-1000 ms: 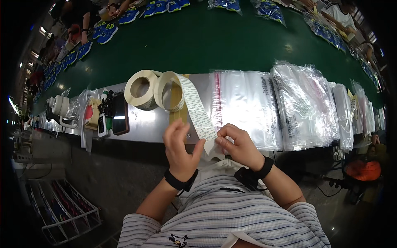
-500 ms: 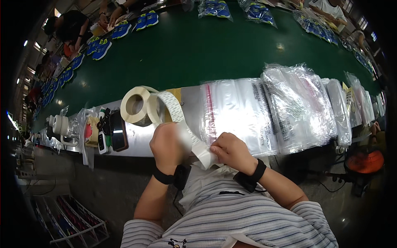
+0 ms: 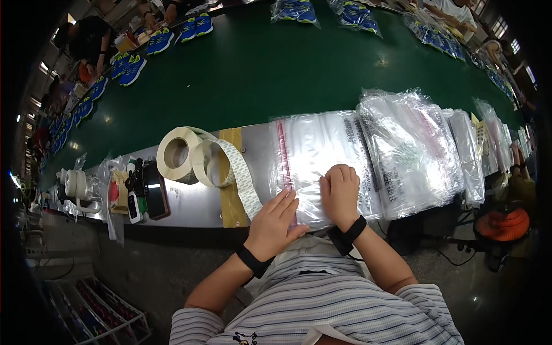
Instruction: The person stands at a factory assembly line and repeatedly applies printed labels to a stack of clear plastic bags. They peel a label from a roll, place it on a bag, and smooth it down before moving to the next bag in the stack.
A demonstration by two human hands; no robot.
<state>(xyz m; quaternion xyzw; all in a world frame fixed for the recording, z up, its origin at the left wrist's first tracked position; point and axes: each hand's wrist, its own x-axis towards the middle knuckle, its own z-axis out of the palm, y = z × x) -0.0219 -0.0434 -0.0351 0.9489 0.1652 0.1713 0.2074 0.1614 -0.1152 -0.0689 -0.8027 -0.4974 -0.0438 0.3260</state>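
A stack of clear plastic bags point(image 3: 310, 135) with a red strip along its left side lies in front of me. My left hand point(image 3: 275, 224) is open, its fingers stretched flat over the lower left corner of the stack. Upon the middle of the bags rests my right hand point(image 3: 342, 192), its fingers curled in and pressed together; whatever may be under them is hidden. Left of the stack, a roll of labels point(image 3: 174, 153) stands on the metal tabletop. Its loose label strip point(image 3: 238, 169) loops round and trails down to my left hand, where its end is hidden.
A second pile of plastic bags point(image 3: 402, 155) lies to the right. A phone point(image 3: 155, 192) and a white-lidded bottle point(image 3: 77, 184) sit at left. Blue shoes point(image 3: 133, 70) line the green table point(image 3: 230, 75), with co-workers beyond. An orange fan point(image 3: 503, 224) stands below right.
My left hand has let go of the label strip and moved down onto the bags' edge. My right hand has left the strip's end and moved up and right onto the bags.
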